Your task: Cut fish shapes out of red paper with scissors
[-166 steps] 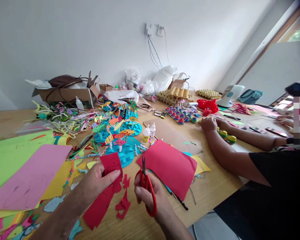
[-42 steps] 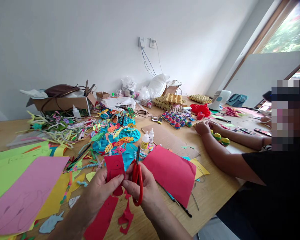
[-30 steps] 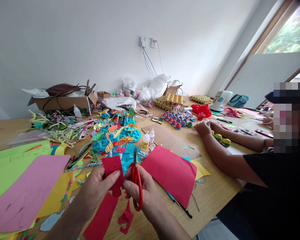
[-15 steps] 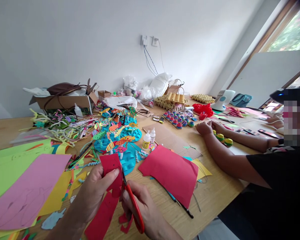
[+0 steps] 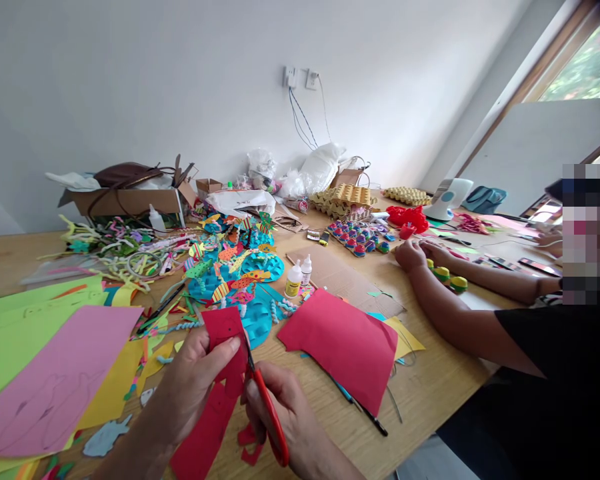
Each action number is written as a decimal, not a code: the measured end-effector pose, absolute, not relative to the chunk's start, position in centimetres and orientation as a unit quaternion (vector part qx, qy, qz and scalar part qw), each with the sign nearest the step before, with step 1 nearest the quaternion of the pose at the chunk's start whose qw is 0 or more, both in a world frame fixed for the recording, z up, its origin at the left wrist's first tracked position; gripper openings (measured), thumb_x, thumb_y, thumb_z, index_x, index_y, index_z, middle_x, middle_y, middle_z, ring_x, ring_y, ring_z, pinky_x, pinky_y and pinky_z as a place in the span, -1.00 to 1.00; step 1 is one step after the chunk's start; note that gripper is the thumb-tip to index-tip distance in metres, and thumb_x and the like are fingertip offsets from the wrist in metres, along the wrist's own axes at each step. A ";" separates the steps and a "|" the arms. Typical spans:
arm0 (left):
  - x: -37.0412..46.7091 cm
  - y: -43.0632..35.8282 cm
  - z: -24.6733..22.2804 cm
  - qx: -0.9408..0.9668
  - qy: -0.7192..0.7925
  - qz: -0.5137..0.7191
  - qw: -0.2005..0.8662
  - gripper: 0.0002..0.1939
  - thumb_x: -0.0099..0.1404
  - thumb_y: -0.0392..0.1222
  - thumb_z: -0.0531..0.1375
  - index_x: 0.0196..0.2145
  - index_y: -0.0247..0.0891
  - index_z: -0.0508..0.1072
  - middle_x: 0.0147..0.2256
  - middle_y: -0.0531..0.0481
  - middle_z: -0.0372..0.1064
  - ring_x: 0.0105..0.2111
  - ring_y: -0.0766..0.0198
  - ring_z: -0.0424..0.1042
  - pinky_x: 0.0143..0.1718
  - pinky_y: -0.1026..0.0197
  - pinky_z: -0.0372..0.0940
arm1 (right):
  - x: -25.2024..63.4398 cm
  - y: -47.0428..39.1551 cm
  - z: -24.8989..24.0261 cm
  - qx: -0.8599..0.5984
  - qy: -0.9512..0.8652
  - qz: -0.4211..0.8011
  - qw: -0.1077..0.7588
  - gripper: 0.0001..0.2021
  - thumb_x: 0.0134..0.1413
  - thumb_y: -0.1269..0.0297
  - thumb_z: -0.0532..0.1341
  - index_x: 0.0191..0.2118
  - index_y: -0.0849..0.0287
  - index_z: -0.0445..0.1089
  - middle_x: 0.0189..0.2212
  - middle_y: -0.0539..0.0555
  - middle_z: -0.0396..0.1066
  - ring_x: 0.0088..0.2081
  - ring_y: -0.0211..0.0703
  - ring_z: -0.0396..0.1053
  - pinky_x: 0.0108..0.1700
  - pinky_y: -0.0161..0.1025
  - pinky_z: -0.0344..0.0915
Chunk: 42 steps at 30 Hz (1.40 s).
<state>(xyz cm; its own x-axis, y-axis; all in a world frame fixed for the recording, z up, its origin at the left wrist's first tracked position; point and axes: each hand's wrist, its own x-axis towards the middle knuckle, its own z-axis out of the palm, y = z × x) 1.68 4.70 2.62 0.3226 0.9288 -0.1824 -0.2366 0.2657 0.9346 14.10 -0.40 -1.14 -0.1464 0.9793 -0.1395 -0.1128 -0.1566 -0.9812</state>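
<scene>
No word, brand or number can be read with certainty. The front white bottle [image 5: 293, 279] bears a yellow label [image 5: 292, 289] with print too small to make out. Just beside it, the smaller bottle [image 5: 306, 269] carries dark marks, likewise illegible. Farther back, the white wrapping [image 5: 237, 203] shows a short dark marking, and a round red-and-white label [image 5: 303, 206] sits near the bags, both unreadable.
</scene>
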 end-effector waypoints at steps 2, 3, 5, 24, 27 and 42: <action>1.7 4.6 2.6 0.429 0.401 0.420 0.692 -0.91 0.04 -0.17 0.27 -0.46 -0.21 0.50 -0.70 0.18 0.31 -0.68 0.35 0.26 -0.53 0.31 0.26 | 14.1 -0.4 -1.2 -0.469 -0.461 0.599 0.457 -0.44 -0.15 -0.34 0.08 -0.57 0.17 0.16 -0.75 -0.13 0.09 -0.73 -0.41 0.05 -0.70 -0.44 0.06; 1.7 4.6 2.6 0.427 0.401 0.420 0.694 -0.91 0.04 -0.17 0.27 -0.46 -0.21 0.50 -0.70 0.18 0.31 -0.68 0.36 0.26 -0.53 0.31 0.26 | 14.1 -0.5 -1.3 -0.469 -0.462 0.598 0.457 -0.44 -0.15 -0.33 0.08 -0.57 0.17 0.17 -0.75 -0.13 0.09 -0.73 -0.41 0.05 -0.71 -0.44 0.05; 1.7 4.6 2.5 0.420 0.399 0.419 0.699 -0.92 0.04 -0.18 0.27 -0.46 -0.21 0.49 -0.69 0.18 0.32 -0.67 0.37 0.26 -0.52 0.32 0.27 | 14.2 -0.5 -1.5 -0.466 -0.465 0.596 0.460 -0.45 -0.12 -0.31 0.08 -0.56 0.18 0.18 -0.75 -0.13 0.09 -0.74 -0.42 0.04 -0.71 -0.45 0.04; 1.9 4.7 2.8 0.430 0.401 0.416 0.694 -0.87 0.01 -0.15 0.28 -0.45 -0.23 0.47 -0.62 0.14 0.38 -0.62 0.36 0.26 -0.55 0.36 0.20 | 14.7 -0.7 -1.9 -0.457 -0.484 0.585 0.464 -0.49 -0.09 -0.24 0.11 -0.62 0.15 0.10 -0.74 -0.14 0.06 -0.73 -0.43 0.01 -0.68 -0.45 0.08; 1.9 4.7 2.9 0.438 0.411 0.419 0.681 -0.85 0.00 -0.13 0.29 -0.47 -0.24 0.47 -0.63 0.15 0.36 -0.62 0.36 0.24 -0.57 0.36 0.19 | 14.6 -0.7 -1.7 -0.460 -0.482 0.585 0.462 -0.54 -0.05 -0.13 0.14 -0.64 0.15 0.08 -0.74 -0.15 0.04 -0.72 -0.43 -0.01 -0.66 -0.43 0.12; 1.7 4.9 2.7 0.449 0.422 0.402 0.677 -0.84 -0.01 -0.12 0.28 -0.54 -0.26 0.42 -0.64 0.13 0.33 -0.63 0.38 0.21 -0.59 0.37 0.16 | 15.5 -0.8 -1.3 -0.472 -0.549 0.529 0.442 -0.61 0.08 0.08 0.09 -0.64 0.16 0.07 -0.71 -0.13 0.00 -0.66 -0.41 -0.05 -0.65 -0.43 -0.08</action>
